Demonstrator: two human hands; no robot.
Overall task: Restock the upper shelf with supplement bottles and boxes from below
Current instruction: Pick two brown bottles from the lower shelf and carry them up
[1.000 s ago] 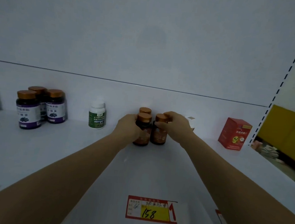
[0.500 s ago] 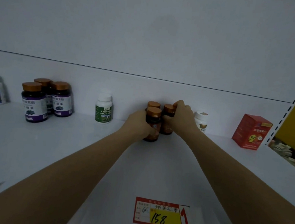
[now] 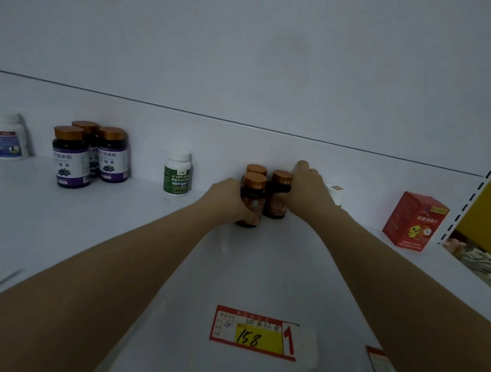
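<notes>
Up on the upper shelf (image 3: 110, 221), close to the back panel: three amber bottles with copper caps, bunched tight, upright. Front amber bottle (image 3: 253, 200) wrapped low on its body by the left hand (image 3: 231, 201), fingers curled round it. Right amber bottle (image 3: 278, 199) met on its far side by the right hand (image 3: 306, 191); fingers there clasping or merely pressing, cannot tell, with one fingertip raised above the cap. Rear amber bottle (image 3: 256, 169) tucked behind, only its cap showing. Probably rigid, smooth-walled and fairly light, yet tall enough to topple if nudged at the cap; glass or plastic unclear, so best treated as breakable. Best held round the labelled middle rather than by the lid, and slid rather than lifted while closing ranks. Just beyond the right hand, a small white bottle (image 3: 335, 190), half hidden; further right a red box (image 3: 415, 221); off to the left a green-labelled bottle (image 3: 177, 177) and purple-labelled bottles (image 3: 71, 158), well apart from the cluster.
</notes>
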